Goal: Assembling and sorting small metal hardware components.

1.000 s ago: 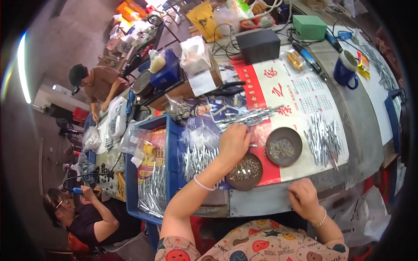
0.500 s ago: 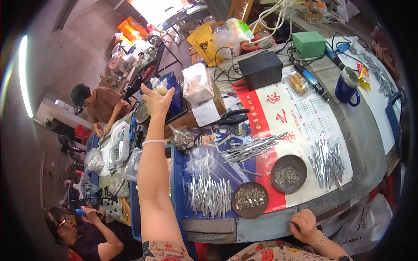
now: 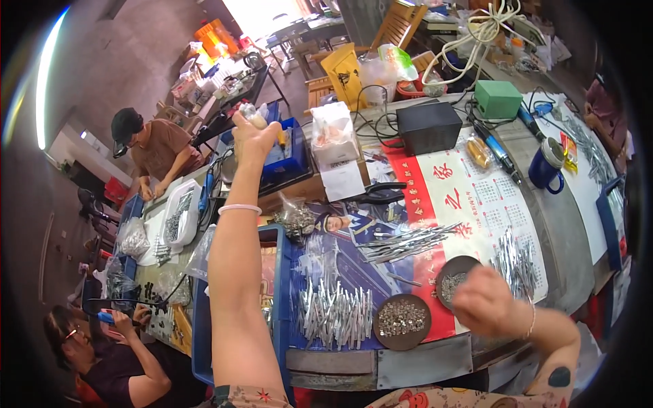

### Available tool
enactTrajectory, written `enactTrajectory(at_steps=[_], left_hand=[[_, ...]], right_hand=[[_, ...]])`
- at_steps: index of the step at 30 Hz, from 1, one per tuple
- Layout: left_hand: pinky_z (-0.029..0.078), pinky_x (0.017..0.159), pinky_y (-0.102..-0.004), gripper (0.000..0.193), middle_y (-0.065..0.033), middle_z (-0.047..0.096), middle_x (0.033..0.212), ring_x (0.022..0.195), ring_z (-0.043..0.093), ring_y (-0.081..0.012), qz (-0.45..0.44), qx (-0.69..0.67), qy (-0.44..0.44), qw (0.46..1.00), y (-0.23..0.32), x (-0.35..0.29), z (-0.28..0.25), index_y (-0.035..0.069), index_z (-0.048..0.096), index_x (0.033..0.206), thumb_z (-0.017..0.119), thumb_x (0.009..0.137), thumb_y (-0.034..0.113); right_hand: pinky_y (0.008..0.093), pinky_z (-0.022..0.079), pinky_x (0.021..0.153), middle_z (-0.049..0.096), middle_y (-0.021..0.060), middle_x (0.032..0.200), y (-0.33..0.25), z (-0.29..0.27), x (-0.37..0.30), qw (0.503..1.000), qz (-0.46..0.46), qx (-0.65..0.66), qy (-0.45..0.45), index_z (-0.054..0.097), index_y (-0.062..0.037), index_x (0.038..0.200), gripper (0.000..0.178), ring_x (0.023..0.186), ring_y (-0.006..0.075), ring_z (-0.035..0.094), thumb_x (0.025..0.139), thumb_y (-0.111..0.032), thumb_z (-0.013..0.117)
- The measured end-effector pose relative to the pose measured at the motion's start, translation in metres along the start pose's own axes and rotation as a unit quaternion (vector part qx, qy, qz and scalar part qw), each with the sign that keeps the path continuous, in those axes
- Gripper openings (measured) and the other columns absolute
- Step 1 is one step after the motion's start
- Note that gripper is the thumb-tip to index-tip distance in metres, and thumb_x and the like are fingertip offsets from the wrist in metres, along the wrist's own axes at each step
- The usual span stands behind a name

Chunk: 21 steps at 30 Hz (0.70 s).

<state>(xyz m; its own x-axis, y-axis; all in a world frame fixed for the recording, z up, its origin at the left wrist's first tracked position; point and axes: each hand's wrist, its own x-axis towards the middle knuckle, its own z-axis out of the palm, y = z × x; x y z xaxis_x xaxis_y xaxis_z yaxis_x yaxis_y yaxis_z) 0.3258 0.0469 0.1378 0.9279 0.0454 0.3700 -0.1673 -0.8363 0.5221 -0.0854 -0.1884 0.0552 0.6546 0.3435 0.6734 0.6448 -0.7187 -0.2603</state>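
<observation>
My left arm reaches far over the bench, and my left hand [image 3: 256,143] closes around a small pale bottle-like thing wrapped in clear plastic [image 3: 254,115], beside a blue bin [image 3: 291,163]. My right hand [image 3: 484,302], slightly blurred, is curled closed above the near edge of a brown dish of small metal bits [image 3: 449,280] and hides part of it. Whether anything is inside its fingers cannot be seen. Left of it is a second brown dish [image 3: 401,343] of shiny metal pieces. Silvery metal strips lie in piles: one left [image 3: 335,313], one middle [image 3: 408,243], one right [image 3: 515,262].
A blue tray [image 3: 204,340] stands under my left arm. Pliers [image 3: 382,194], a black box [image 3: 428,128], a green box [image 3: 502,99], a blue handpiece tool [image 3: 495,149] and a blue mug [image 3: 546,166] are farther back. Two people work at the left; another person sits at the far right.
My left hand has closed around the plastic-wrapped thing, which has shifted farther away. My right hand has risen from the bench's near edge to the right-hand dish. The view has tilted slightly.
</observation>
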Motion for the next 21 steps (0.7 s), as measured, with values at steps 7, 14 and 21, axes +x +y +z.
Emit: enactTrajectory(at_steps=[7, 14, 21], left_hand=[[0.043, 0.093, -0.0398, 0.092, -0.0281, 0.056, 0.116, 0.108, 0.056, -0.04, 0.063, -0.041, 0.042, 0.996, -0.001, 0.012, -0.047, 0.002, 0.031, 0.134, 0.07, 0.059, 0.037], [0.045, 0.091, -0.0374, 0.087, -0.0277, 0.058, 0.112, 0.104, 0.059, -0.0373, 0.087, -0.109, -0.002, 0.99, -0.032, 0.005, -0.049, -0.002, 0.034, 0.129, 0.072, 0.059, 0.033], [0.043, 0.093, -0.036, 0.09, -0.0261, 0.057, 0.114, 0.107, 0.057, -0.0364, 0.036, -0.13, -0.02, 0.991, -0.024, -0.011, -0.048, -0.002, 0.032, 0.13, 0.074, 0.06, 0.035]], right_hand=[[0.0427, 0.046, 0.068, 0.059, 0.0162, 0.081, 0.083, 0.084, 0.21, 0.993, 0.056, 0.101, 0.003, 0.054, -0.004, 0.09, 0.011, 0.078, 0.0338, 0.06, 0.082, -0.011, 0.057], [0.0396, 0.054, 0.07, 0.069, 0.015, 0.087, 0.137, 0.204, 0.323, 0.971, 0.192, -0.143, -0.018, 0.06, -0.0041, 0.1, 0.022, 0.084, 0.0291, 0.068, 0.08, -0.013, 0.06], [0.0389, 0.051, 0.082, 0.065, 0.0212, 0.104, 0.157, 0.21, 0.35, 0.937, 0.349, -0.017, 0.023, 0.059, -0.0002, 0.101, 0.03, 0.1, 0.0339, 0.063, 0.079, -0.02, 0.063]])
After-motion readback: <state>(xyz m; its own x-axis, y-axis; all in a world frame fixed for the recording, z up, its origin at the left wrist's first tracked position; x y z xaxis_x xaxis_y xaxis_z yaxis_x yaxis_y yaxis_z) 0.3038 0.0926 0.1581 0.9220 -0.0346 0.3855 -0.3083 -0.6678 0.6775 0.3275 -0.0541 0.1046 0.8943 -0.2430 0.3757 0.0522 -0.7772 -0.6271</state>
